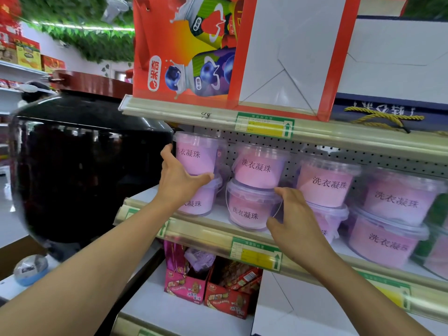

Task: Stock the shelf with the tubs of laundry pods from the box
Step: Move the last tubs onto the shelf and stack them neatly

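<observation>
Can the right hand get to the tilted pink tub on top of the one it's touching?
Probably yes. The right hand is already at the lower tub in the second stack, and the tilted tub sits directly above it, with open space in front. Nothing blocks it; the left hand is at the neighbouring stack.

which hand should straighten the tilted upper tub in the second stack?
Right, probably. The right hand rests at the lower tub of that stack, directly beneath the tilted tub. The left hand is occupied, gripping the upper tub of the leftmost stack.
</observation>
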`<state>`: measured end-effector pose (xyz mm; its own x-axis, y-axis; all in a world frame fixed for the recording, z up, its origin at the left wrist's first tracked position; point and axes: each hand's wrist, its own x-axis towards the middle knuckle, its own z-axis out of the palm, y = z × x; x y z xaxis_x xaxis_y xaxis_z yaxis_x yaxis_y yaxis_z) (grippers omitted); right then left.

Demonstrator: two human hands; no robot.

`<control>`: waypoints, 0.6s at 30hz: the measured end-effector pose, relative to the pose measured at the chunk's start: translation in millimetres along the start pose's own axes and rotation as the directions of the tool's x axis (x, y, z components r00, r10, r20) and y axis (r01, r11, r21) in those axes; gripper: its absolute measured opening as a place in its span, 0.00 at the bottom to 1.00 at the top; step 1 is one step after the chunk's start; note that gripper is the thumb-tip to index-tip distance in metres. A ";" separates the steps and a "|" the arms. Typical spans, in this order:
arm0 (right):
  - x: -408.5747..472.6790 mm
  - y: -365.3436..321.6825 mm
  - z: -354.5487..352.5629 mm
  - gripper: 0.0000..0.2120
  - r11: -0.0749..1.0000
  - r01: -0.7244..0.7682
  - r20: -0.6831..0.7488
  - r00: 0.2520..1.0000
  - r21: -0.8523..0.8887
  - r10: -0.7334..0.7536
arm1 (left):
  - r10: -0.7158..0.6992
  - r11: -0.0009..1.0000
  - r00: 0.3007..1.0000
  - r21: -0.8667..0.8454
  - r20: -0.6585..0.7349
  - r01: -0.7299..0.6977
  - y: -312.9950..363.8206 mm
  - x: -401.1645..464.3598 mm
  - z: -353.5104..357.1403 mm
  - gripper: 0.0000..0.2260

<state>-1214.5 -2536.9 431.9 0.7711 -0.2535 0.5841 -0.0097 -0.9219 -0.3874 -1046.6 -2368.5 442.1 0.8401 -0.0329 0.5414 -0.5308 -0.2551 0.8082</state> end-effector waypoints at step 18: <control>25.9 17.3 12.3 0.17 0.932 0.196 -0.177 0.950 -0.304 -0.257 | -0.009 1.000 0.985 0.017 0.174 0.006 -28.2 -23.9 -25.5 0.37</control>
<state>-1186.8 -2555.8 431.6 0.6224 -0.0557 0.7807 -0.0513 -0.9982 -0.0304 -1054.6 -2335.9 412.3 0.8513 -0.1984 0.4857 -0.5239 -0.2716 0.8073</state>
